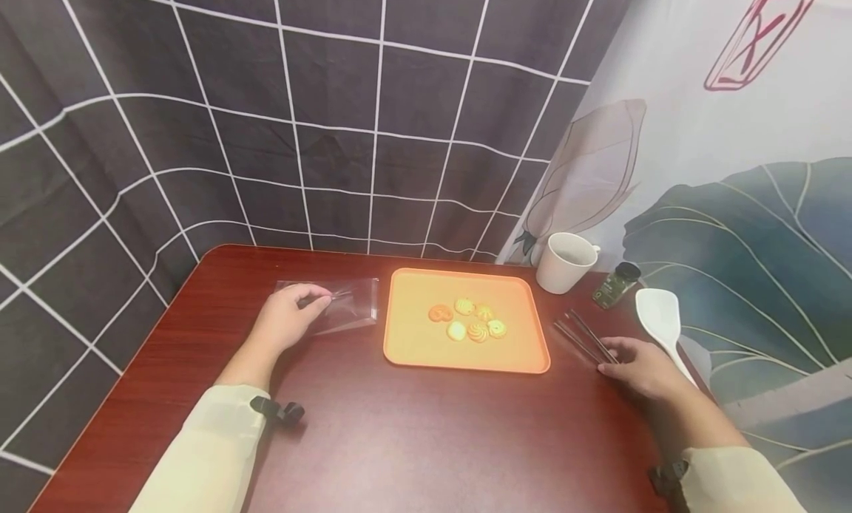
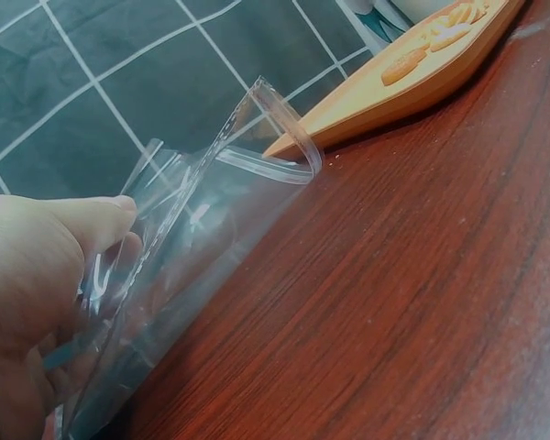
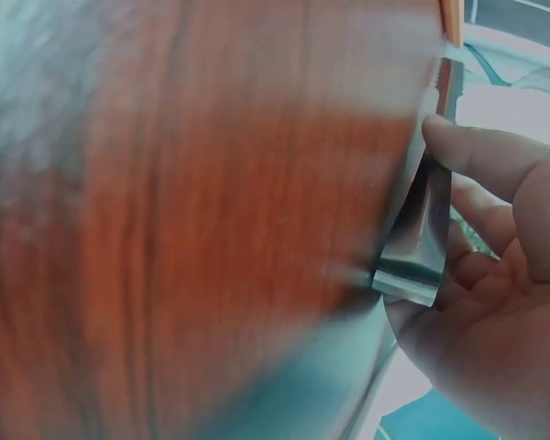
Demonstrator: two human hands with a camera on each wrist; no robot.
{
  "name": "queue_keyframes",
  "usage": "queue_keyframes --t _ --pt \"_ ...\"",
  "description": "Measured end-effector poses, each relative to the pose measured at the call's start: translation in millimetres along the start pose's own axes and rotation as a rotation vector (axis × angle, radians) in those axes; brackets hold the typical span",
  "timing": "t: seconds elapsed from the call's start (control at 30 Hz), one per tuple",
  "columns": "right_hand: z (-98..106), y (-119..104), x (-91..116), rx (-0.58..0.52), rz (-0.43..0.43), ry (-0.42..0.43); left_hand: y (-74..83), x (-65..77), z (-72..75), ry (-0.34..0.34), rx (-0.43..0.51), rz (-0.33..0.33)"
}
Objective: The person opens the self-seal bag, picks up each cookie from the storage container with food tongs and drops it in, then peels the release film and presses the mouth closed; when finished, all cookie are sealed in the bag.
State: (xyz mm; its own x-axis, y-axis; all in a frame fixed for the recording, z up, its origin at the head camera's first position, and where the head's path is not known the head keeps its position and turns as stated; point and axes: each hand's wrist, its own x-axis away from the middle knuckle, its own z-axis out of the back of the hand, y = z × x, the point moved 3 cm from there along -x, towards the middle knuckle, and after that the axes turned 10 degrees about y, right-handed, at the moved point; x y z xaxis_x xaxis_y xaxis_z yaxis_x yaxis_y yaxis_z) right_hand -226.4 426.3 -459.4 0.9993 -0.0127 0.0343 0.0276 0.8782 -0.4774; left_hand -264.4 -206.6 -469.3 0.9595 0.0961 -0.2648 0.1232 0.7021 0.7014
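Observation:
On the left of the table, my left hand (image 1: 293,317) pinches a clear plastic bag (image 1: 359,306) between thumb and fingers. The left wrist view shows the bag (image 2: 192,229) standing partly raised, its mouth edge toward the tray. Over on the right, my right hand (image 1: 642,365) grips metal tongs (image 1: 586,337), whose two arms point toward the tray. Seen from the right wrist, the thumb lies on one side of the tongs (image 3: 422,220) near their bent end. Between the hands, an orange tray (image 1: 426,358) holds several cookies (image 1: 477,331).
Behind the tongs stand a white mug (image 1: 566,262) and a small green jar (image 1: 616,284) with a dark lid. A white spatula (image 1: 659,313) lies at the table's right edge, beside my right hand. A dark checked curtain (image 1: 333,158) hangs behind the reddish-brown table (image 1: 426,439).

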Motion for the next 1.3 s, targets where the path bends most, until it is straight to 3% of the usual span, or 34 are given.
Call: queue_keyframes --t 0.33,0.6,0.9,1.3 --pt "1.9 -13.0 6.3 0.014 0.042 0.021 0.7 -0.3 0.1 -0.002 0.001 0.002" --pt "1.6 -44.7 10.3 -0.006 0.118 0.123 -1.2 -0.9 -0.3 0.0 -0.003 0.002" --pt "-11.5 -71.2 8.9 -0.016 0.142 0.11 -0.4 -0.4 -0.8 0.002 -0.005 0.004" --pt "-24.1 -82.4 0.6 0.02 0.215 0.084 0.5 -0.3 -0.8 -0.003 -0.001 0.002"
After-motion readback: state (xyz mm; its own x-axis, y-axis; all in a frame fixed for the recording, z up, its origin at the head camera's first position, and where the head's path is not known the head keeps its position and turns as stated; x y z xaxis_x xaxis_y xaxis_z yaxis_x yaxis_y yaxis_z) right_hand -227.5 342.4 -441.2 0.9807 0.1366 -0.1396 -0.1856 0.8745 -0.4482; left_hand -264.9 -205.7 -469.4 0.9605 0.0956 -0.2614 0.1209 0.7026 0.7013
